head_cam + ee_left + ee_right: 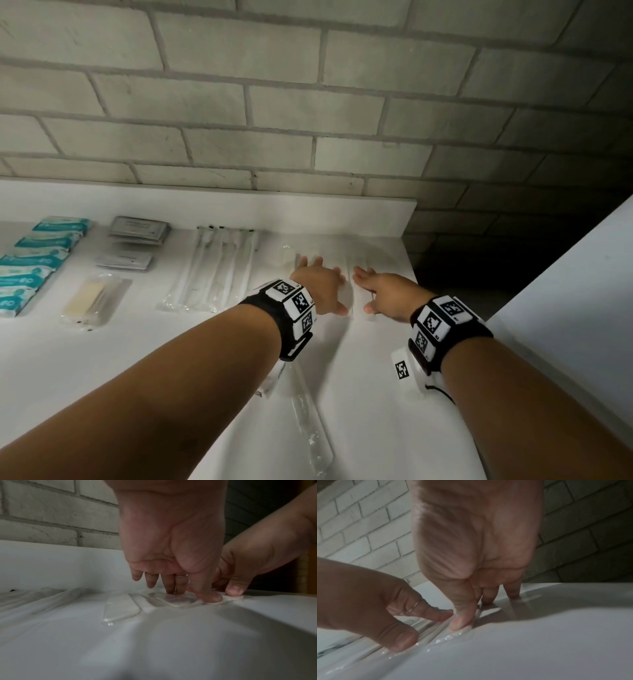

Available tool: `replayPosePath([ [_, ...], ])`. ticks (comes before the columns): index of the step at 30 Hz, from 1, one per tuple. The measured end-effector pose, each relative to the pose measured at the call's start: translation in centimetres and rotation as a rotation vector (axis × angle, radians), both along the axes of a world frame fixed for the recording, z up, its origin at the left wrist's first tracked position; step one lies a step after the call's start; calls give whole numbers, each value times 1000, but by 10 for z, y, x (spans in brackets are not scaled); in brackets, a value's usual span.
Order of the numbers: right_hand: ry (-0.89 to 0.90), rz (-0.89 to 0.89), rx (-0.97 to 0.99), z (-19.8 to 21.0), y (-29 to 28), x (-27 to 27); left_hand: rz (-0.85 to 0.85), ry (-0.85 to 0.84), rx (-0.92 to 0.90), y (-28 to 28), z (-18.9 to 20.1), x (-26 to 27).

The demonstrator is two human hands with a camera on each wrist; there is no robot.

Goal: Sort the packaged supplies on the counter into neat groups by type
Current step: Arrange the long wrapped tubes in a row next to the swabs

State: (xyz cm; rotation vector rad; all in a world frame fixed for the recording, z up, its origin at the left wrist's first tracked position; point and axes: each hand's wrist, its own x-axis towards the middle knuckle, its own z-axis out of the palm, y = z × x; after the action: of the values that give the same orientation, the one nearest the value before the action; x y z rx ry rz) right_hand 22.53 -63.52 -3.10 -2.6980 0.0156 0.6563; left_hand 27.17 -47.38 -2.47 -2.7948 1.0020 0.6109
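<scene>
Both hands lie side by side on flat clear packets [351, 286] at the back right of the white counter [171, 359]. My left hand [322, 284] presses its fingertips and thumb down on a clear packet [175, 600], and another clear packet [120, 607] lies just to its left. My right hand [380, 291] does the same, its thumb flat on a packet's edge [462, 627]. Neither hand has its fingers curled round anything. The far ends of the packets under the palms are hidden.
Groups lie along the counter: teal packets [30, 260] at far left, two stacks of grey sachets [138, 231], a tan stick pack [96, 301], and long clear swab sleeves [212, 270]. One clear sleeve [311, 431] lies near the front. The counter's right edge [416, 274] drops into a dark gap.
</scene>
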Motion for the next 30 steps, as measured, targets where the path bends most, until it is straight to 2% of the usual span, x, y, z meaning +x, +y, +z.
replayPosePath([
  [2,-14,-25,71,-3,-2,-3,22,31,-15,1,2,-1],
  [5,-125,-236,276,-2,-4,-17,52,62,-43,5,3,-3],
  [7,-282,-313,231,7,4,-32,56,54,-38,6,3,-4],
  [9,-366,-224,60,27,26,-53,57,21,-13,4,4,-4],
  [13,-100,131,-62,50,105,-97,37,1,7,2,9,-3],
  [16,-3,225,-310,31,138,-108,31,6,-14,4,10,-1],
  [21,-21,53,-263,20,103,-100,44,6,-21,4,8,-2],
  [24,112,-112,-145,17,74,-97,60,14,-28,3,8,-1],
  [26,152,-122,-157,17,58,-94,71,22,-46,3,8,0],
  [28,148,-149,-174,24,37,-89,80,36,-68,5,6,0],
  [30,86,-274,-83,39,16,-79,93,42,-91,5,3,0],
])
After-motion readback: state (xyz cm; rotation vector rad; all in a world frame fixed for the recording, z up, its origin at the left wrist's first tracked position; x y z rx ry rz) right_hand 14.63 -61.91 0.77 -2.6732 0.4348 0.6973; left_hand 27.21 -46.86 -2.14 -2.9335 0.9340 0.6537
